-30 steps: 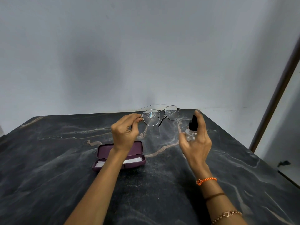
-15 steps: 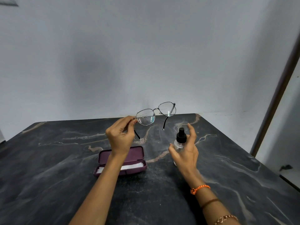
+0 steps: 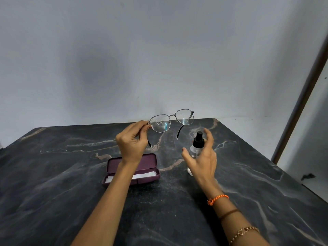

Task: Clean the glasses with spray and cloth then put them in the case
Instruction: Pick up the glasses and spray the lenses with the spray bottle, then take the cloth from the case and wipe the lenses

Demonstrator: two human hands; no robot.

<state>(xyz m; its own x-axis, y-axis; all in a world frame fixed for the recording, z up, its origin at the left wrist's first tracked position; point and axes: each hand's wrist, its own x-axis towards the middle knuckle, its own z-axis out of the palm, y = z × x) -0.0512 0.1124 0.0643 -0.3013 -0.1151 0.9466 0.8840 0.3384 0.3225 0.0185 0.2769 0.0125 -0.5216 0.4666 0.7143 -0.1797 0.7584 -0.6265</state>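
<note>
Head view: case [image 3: 131,168] lies open on dark surface [image 3: 53,174], white cloth [image 3: 142,175] inside. Left hand [image 3: 132,141] pinches glasses [image 3: 171,120] aloft, droplets on left lens. Right hand [image 3: 204,155] has fingers spread, loose around standing spray [image 3: 195,150].

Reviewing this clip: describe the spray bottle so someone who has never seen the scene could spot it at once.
On the dark marbled table, look right of the open maroon glasses case. There the small clear spray bottle with a black nozzle stands upright, with the right hand around it. It is the only transparent container; the wire-framed glasses are held above in the left hand.
</note>
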